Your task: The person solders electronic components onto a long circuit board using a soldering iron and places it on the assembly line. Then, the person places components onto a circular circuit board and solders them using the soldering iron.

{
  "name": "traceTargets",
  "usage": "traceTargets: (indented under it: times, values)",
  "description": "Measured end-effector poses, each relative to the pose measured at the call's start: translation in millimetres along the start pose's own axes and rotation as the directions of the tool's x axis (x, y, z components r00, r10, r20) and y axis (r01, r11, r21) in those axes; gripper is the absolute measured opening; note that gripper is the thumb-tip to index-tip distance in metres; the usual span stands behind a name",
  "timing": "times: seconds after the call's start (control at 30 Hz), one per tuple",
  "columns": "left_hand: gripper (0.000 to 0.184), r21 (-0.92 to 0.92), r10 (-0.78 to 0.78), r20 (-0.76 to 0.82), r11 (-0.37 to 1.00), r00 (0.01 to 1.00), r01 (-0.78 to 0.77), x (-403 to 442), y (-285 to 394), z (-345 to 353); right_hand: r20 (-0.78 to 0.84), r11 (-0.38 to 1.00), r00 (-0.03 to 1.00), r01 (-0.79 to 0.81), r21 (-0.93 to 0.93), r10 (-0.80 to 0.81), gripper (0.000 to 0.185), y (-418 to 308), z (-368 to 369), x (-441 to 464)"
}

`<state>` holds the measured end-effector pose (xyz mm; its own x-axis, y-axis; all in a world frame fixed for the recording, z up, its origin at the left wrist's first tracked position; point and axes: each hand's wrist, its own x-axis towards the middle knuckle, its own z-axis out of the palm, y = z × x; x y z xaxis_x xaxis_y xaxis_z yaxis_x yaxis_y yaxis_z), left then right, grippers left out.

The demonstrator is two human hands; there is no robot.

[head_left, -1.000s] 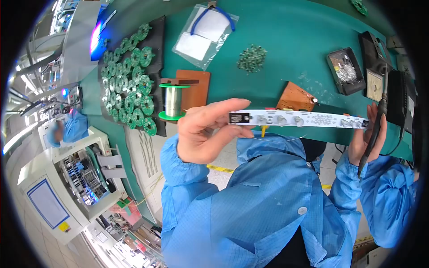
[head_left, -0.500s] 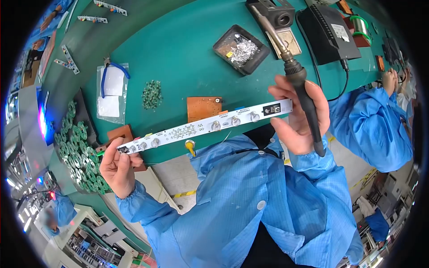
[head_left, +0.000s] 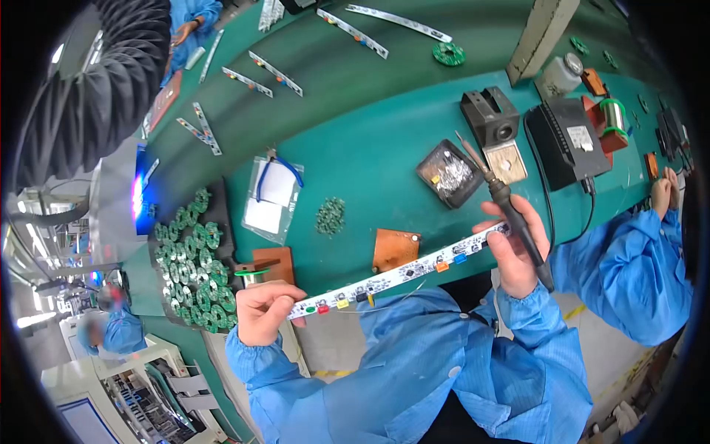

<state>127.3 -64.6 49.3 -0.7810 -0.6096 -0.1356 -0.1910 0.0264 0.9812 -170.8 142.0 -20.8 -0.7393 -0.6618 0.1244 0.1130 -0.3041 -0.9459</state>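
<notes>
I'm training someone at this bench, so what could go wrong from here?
The right hand holds both the black-handled soldering iron and one end of the long white circuit board, so either might slip. The iron's metal tip extends near the black tray of silvery scraps; a careless swing could knock it.

Head cam, fwd + down, wide FOV

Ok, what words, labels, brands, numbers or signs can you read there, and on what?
No text can be read.
White label on the black boxy unit: too small and blurred.
Markings on the long white circuit strip: too small.
Any print on the clear plastic bag: too small.
</notes>
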Motion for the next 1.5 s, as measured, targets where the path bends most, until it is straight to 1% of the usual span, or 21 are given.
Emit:
traceTargets:
  times: [0.03,0.2,0.27,0.37,0.4,0.53,0.63,0.73,0.8,0.87,0.93,1.0,1.17,1.2,1.23,1.27,1.3,1.33,1.37,1.4,1.5]
  values:
    - [0.019,-0.032,-0.085,-0.008,0.996,0.996,0.085,0,5,3,-0.018,1.0,1.0,-0.024,0.02,0.024,0.062,-1,0,2]
    - [0.018,-0.018,-0.091,0.069,0.996,0.993,0.093,16,21,5,-0.022,0.995,0.999,0.036,0.094,-0.034,0.058,-1,1,10]
    - [0.018,0.07,-0.133,0.033,0.989,0.991,0.13,28,30,-1,-0.025,0.992,0.995,0.096,0.085,-0.094,0.06,0,0,11]
    - [0.029,0.023,-0.174,-0.116,0.984,0.978,0.178,54,16,-28,-0.058,0.957,0.957,0.277,-0.086,-0.283,0.062,13,-15,13]
    - [0.032,-0.05,-0.186,-0.152,0.982,0.971,0.18,66,12,-38,-0.075,0.96,0.96,0.261,-0.103,-0.269,0.061,15,-20,12]
    - [0.025,-0.242,-0.263,-0.265,0.949,0.928,0.201,139,18,-68,-0.118,0.966,0.968,0.204,-0.157,-0.223,0.061,26,-33,6]
    - [0.018,-0.446,-0.271,-0.432,0.893,0.861,0.057,217,-13,-95,-0.132,0.973,0.978,0.139,-0.183,-0.164,0.06,32,-37,-1]
    - [0.016,-0.571,-0.285,-0.589,0.809,0.756,-0.139,281,-28,-84,-0.148,0.975,0.979,0.108,-0.192,-0.137,0.058,37,-38,-9]
    - [0.019,-0.635,-0.258,-0.576,0.738,0.775,-0.226,308,-35,-53,-0.151,0.975,0.979,0.106,-0.195,-0.137,0.057,38,-38,-14]
    - [0.023,-0.769,-0.338,-0.397,0.631,0.853,-0.108,347,-73,-47,-0.193,0.983,0.975,0.079,-0.166,-0.111,0.055,39,-37,-19]
    - [0.026,-0.736,-0.408,-0.387,0.677,0.827,-0.01,353,-70,-15,-0.174,0.978,0.975,0.109,-0.18,-0.141,0.055,41,-37,-25]
    - [0.028,-0.71,-0.427,-0.424,0.704,0.799,0.0,360,-72,0,-0.17,0.977,0.98,0.063,-0.203,-0.099,0.055,38,-36,-31]
    - [0.028,-0.69,-0.387,-0.4,0.723,0.831,0.004,379,-69,5,-0.165,0.968,0.979,0.081,-0.238,-0.122,0.054,41,-38,-38]
    - [0.026,-0.433,-0.33,-0.447,0.893,0.832,0.121,374,-60,7,-0.169,0.967,0.977,0.086,-0.238,-0.129,0.053,42,-38,-37]
    - [0.025,-0.13,-0.265,-0.474,0.964,0.84,0.231,366,-53,10,-0.173,0.967,0.976,0.086,-0.24,-0.13,0.053,42,-39,-39]
    - [0.026,0.234,-0.202,-0.577,0.887,0.791,0.398,351,-35,18,-0.176,0.965,0.975,0.089,-0.247,-0.135,0.053,42,-39,-39]
    - [0.026,0.232,-0.203,-0.571,0.89,0.795,0.394,352,-36,17,-0.176,0.963,0.974,0.094,-0.254,-0.142,0.053,42,-39,-38]
    - [0.028,0.479,-0.045,-0.57,0.793,0.82,0.376,353,-38,16,-0.175,0.961,0.973,0.099,-0.26,-0.148,0.053,43,-39,-38]
    - [0.031,0.691,0.11,-0.526,0.633,0.843,0.349,355,-42,13,-0.176,0.959,0.973,0.102,-0.265,-0.152,0.053,46,-39,-38]
    - [0.036,0.728,0.182,-0.474,0.631,0.861,0.268,360,-45,12,-0.162,0.954,0.97,0.133,-0.27,-0.181,0.053,50,-38,-35]
    - [0.035,0.743,0.222,-0.403,0.645,0.888,0.176,370,-44,34,-0.119,0.915,0.969,0.161,-0.369,-0.219,0.05,54,-35,-24]
